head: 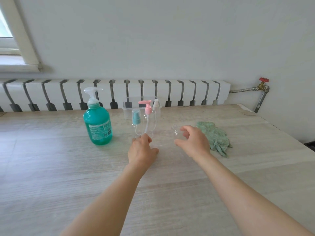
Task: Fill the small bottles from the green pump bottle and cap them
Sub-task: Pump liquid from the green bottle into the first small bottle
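Small clear bottle (176,132) out in the open, just in front of the right hand (193,142), and it looks tipped over, neck pointing up and left toward the other bottles, though the clear plastic makes that hard to call. Right hand's fingers curve loosely around it, thumb low, not closed on it yet; that's the nearer hand by far. Left hand (142,150) lies flat-ish on the worktop (51,167), fingertips at the foot of the three capped small bottles: blue cap (136,118), pink pump (147,106), white sprayer (156,104), all upright, all seemingly empty. Whether it touches one, can't tell. Green pump bottle (98,123) stands upright well left of both hands, nearer the left one. Clear tub (127,108) behind, green cloth (214,137) right.
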The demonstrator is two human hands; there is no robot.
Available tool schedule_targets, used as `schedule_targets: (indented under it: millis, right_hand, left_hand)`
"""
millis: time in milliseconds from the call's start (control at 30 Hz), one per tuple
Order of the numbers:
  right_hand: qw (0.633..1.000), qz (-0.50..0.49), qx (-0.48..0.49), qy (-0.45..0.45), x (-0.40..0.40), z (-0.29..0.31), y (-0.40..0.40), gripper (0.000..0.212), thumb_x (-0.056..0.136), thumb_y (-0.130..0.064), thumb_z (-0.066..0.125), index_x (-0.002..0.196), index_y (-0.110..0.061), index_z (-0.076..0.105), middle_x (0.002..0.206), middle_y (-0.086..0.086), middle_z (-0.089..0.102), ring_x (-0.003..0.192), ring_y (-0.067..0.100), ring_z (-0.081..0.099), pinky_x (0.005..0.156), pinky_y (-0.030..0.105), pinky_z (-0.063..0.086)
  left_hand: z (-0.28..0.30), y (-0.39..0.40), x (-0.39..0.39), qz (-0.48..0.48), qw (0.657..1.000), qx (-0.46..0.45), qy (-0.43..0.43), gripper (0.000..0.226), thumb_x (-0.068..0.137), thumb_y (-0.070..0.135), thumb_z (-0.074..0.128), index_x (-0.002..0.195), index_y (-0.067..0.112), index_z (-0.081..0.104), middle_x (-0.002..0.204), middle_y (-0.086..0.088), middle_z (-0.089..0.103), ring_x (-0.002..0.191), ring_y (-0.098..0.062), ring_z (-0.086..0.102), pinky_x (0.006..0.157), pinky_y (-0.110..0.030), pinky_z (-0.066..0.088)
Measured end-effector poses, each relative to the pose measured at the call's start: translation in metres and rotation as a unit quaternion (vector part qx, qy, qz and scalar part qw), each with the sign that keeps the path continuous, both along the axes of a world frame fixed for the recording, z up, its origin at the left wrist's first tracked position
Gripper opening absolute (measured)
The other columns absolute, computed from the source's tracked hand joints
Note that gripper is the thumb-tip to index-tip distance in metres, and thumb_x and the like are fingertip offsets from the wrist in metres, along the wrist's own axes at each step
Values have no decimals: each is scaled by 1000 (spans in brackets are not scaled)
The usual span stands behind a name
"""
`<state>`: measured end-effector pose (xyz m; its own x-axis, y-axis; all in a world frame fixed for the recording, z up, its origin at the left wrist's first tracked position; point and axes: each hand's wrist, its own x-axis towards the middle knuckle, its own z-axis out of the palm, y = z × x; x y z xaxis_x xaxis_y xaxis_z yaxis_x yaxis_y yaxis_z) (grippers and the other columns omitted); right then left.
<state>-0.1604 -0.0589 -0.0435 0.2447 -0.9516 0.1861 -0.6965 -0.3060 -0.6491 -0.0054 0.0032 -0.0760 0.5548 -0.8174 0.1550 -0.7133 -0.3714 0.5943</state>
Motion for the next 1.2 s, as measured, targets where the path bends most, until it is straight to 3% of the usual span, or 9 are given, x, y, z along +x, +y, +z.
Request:
schedule_targets:
  millis: [100,200,300,400,567,700,833,1000,1200]
  right_hand:
    - [999,18,0,-31,9,4,5,47,74,-33,71,119,-28,56,111,-8,58,97,7,56,79,29,46]
    - [996,51,2,-69,28,11,14,45,74,-32,72,116,-25,58,101,-8,59,91,6,56,74,25,43]
    - [991,86,11,-103,52,17,23,40,73,-32,74,110,-25,61,89,-10,60,84,5,56,71,22,41]
    - [985,109,14,-132,76,23,30,34,73,-30,76,105,-25,63,85,-9,62,79,3,56,69,20,41]
    - [974,150,16,-171,112,36,38,33,74,-31,75,104,-24,64,84,-8,62,82,8,59,76,24,48]
    - [966,175,27,-187,133,42,41,37,76,-33,75,108,-18,63,91,-5,65,85,7,60,73,18,45]
    - [963,193,45,-181,141,39,43,20,78,-32,74,85,-29,55,99,-9,63,90,7,60,71,17,45]
    - [962,199,47,-181,140,40,47,42,81,-32,72,117,-16,59,101,-4,64,88,4,56,73,16,44]
    - [962,210,35,-171,137,40,57,43,80,-31,72,118,-17,58,97,-5,63,86,1,55,68,12,42]
  left_hand:
    - [10,12,5,27,995,-89,-26,21,82,29,63,98,19,54,95,5,55,90,-13,50,68,-25,43]
    - [27,30,27,113,973,-199,-16,18,82,24,62,92,17,49,88,4,49,80,-14,46,65,-24,38]
    - [46,43,59,202,942,-265,28,30,78,22,66,92,15,41,95,0,43,83,-16,45,67,-26,41]
    - [60,48,91,244,930,-273,42,39,78,25,66,106,9,43,108,-5,45,93,-18,46,71,-26,39]
    - [82,37,129,136,950,-261,104,57,85,28,63,134,14,38,130,-2,47,120,-19,45,102,-39,40]
    - [88,23,144,81,967,-199,136,46,84,25,64,125,18,43,114,-3,56,103,-21,54,92,-41,45]
    - [87,22,154,83,967,-200,132,37,85,17,62,120,16,50,102,-1,55,96,-19,53,79,-31,42]
    - [91,36,152,21,977,-171,124,17,85,14,62,101,15,57,96,0,56,91,-18,54,75,-29,42]
    - [98,62,138,-48,974,-148,167,13,84,9,63,94,15,57,108,0,61,96,-20,58,87,-37,49]
